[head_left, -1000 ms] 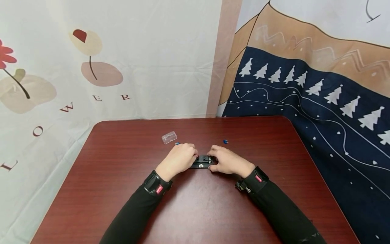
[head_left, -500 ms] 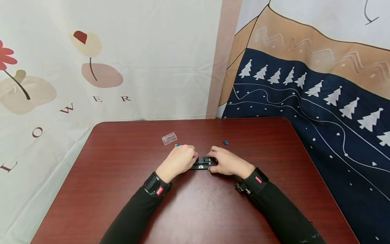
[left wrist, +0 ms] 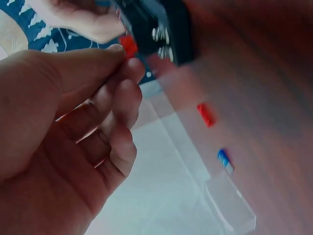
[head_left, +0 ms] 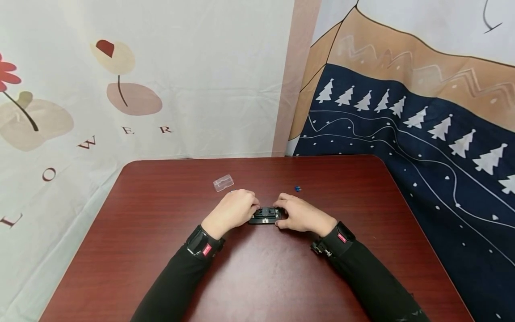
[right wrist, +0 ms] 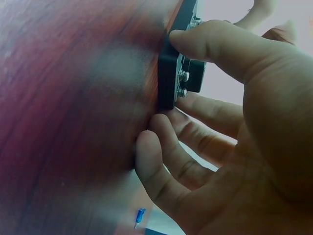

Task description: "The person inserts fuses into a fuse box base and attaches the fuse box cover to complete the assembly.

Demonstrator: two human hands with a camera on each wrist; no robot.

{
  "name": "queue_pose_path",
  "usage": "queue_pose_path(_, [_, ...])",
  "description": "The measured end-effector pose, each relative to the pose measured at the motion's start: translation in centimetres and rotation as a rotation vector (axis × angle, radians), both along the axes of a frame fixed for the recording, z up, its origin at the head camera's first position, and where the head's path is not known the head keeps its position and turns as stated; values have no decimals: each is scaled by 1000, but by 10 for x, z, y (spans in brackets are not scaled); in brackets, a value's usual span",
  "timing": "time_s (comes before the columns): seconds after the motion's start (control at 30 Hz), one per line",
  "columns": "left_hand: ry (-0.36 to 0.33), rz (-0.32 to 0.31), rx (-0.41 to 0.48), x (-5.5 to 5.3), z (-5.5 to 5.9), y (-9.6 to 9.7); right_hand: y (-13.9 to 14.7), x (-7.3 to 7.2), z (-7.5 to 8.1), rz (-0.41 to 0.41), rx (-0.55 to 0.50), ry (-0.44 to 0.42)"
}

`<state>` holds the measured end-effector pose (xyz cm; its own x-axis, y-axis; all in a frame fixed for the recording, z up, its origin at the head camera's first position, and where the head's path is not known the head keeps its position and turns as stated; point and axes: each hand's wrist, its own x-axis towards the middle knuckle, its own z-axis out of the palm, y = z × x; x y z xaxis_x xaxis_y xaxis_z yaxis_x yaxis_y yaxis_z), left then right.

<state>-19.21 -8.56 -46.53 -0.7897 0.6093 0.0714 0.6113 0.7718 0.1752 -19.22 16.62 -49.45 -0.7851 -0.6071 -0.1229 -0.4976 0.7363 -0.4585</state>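
Note:
My left hand [head_left: 233, 209] pinches a small red piece [left wrist: 128, 46] between thumb and forefinger, looking like an insulated crimp terminal. Its tip is right at the left end of a black terminal block [head_left: 265, 215] with metal screws, so much of it is hidden. The block lies flat on the table, and my right hand [head_left: 302, 214] grips its right end, thumb on the near side and fingers on the far side. In the left wrist view, another red piece [left wrist: 206, 114] and a blue crimp terminal [left wrist: 225, 159] lie on the tabletop.
A clear plastic case [head_left: 223, 182] lies beyond my left hand. Small blue crimp terminals [head_left: 297, 188] rest beyond my right hand. The reddish-brown table [head_left: 261, 277] ends at its far edge against hanging printed cloths [head_left: 217, 89].
My left hand has drawn slightly left, uncovering more of the black block's left end and covering more of the blue piece behind it. The right hand stays in place.

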Motion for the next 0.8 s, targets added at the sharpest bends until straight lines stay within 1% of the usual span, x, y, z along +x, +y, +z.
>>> queue_pose_path(0.07, [10, 34, 21, -3, 3, -6, 1, -1, -1, -1, -1, -3])
queue_pose_path(0.23, [70, 162, 52, -10, 12, -24, 2, 0, -1, -15, 3, -22])
queue_pose_path(0.33, [92, 204, 56, -12, 14, -33, 2, 0, 0, -21, -1, -29])
queue_pose_path(0.43, [89, 210, 71, -15, 13, -36, 2, 0, -1, -22, -6, -27])
queue_pose_path(0.57, [66, 197, 71, -18, 9, -35, 1, 1, 0, -24, -8, -28])
queue_pose_path(0.67, [57, 188, 60, -19, 3, -34, 1, 2, 1, -25, -12, -33])
queue_pose_path(0.8, [53, 177, 48, -23, -7, -33, 0, 1, 1, -25, -14, -38])
